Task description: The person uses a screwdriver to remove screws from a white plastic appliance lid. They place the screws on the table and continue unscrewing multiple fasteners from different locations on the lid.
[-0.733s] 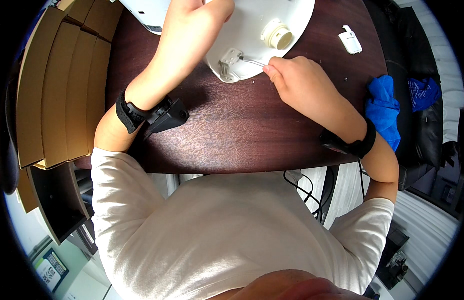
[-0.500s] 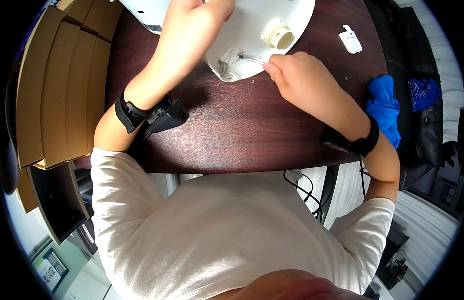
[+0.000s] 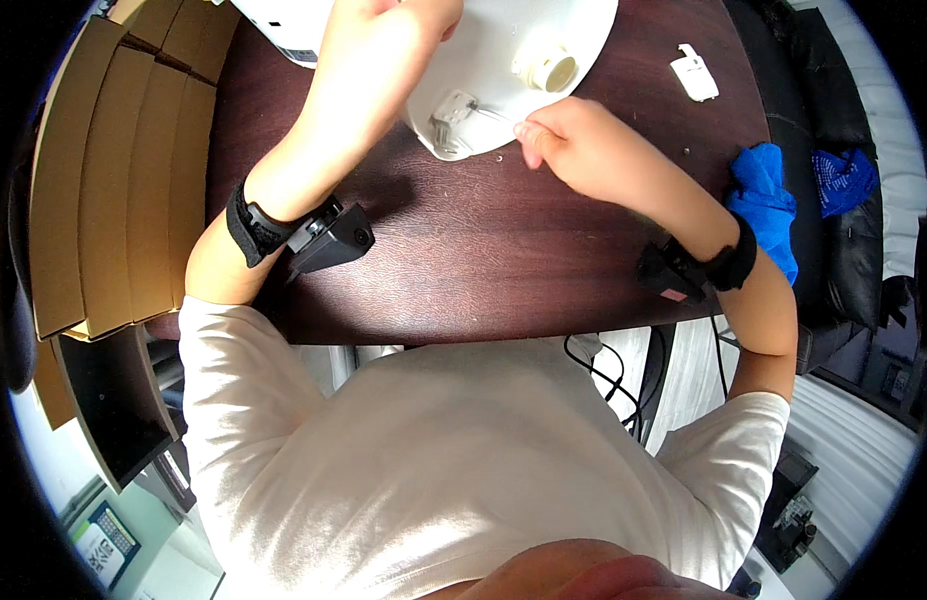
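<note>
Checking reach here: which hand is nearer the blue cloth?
Right. The right hand is left of the blue cloth; the left hand is farther left, on the white disc.

Round housing [image 3: 504, 40] on table [image 3: 464, 250] far edge; cardboard boxes [image 3: 114, 180] left, cloth [image 3: 764, 200] right

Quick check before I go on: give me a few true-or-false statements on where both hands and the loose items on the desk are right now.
1. The right hand pinches a thin white wire at the white round fixture. True.
2. The left hand lies flat on the cardboard boxes. False: it rests on the fixture.
3. A blue cloth lies at the desk's right edge. True.
4. The small white clip sits on the fixture. False: it lies apart on the dark wooden desk.
</note>
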A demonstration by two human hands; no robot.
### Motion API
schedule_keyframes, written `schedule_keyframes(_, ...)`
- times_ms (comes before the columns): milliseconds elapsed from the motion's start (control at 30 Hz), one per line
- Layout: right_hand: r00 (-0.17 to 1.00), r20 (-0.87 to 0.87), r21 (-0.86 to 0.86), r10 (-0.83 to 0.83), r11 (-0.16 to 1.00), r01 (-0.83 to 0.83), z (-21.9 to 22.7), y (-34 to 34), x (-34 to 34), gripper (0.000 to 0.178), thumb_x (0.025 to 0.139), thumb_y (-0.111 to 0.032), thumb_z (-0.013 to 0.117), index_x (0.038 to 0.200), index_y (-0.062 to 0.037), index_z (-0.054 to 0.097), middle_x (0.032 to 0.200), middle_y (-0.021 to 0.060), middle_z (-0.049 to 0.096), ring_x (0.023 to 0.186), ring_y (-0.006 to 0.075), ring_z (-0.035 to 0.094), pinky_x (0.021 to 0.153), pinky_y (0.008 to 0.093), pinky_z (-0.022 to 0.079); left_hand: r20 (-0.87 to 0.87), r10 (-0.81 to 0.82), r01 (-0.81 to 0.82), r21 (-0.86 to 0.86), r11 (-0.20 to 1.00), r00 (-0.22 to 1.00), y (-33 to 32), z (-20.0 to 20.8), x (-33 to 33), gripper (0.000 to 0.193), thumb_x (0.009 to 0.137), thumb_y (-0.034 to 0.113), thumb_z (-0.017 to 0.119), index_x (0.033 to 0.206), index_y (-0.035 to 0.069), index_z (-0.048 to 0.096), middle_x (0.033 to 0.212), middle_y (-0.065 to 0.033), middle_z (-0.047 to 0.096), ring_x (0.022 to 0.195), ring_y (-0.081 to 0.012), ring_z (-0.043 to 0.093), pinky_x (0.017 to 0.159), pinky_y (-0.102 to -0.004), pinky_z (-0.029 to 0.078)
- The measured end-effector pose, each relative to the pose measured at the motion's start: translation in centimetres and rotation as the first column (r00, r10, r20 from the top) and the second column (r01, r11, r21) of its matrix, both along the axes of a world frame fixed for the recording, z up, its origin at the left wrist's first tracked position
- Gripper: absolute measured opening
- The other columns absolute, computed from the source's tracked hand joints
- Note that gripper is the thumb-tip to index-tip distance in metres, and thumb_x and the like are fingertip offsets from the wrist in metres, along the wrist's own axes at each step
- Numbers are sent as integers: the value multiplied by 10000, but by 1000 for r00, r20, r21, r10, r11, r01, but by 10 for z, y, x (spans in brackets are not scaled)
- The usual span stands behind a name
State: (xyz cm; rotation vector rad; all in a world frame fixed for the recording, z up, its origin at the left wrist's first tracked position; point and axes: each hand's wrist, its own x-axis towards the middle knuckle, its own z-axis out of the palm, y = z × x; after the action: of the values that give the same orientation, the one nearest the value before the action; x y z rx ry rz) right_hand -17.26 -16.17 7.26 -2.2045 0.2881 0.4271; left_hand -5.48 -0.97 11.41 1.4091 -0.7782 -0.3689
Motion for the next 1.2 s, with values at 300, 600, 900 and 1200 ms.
schedule_keyframes(300,940,-335,707,-61,644,293,-12,2,-16,333,1015,-333,415,852,-56,502,559,-66,334,407,42,292,386,221,280,31,-34,36,-90,995,999,-3,-9,-5,511,741,-46,441,1248,-17,498,959,-41,585,774,-89,505,675,-212,417)
schedule_keyframes(600,852,470,-457,229,889,13,-15,-1,-21,281,937,-221,527,744,-30,597,614,176,596,589,364,610,545,441,498,81,-23,23,-2,1000,996,2,-10,6,511,755,-22,451,1264,-16,492,955,-39,581,758,-87,495,667,-217,416)
schedule_keyframes(900,878,411,-541,245,841,19,-6,7,-15,300,939,-226,520,747,-19,623,636,195,604,608,360,627,571,442,508,81,-1,2,-2,1000,997,1,-8,5,505,751,-20,453,1254,-21,499,944,-43,581,749,-88,490,655,-215,414)
schedule_keyframes(1200,899,380,-522,218,853,14,-5,8,-15,304,935,-218,524,744,-1,618,665,210,610,650,380,627,597,453,509,43,26,-28,56,998,999,0,3,-4,497,750,-24,450,1244,-22,502,936,-46,578,745,-85,487,653,-210,411)
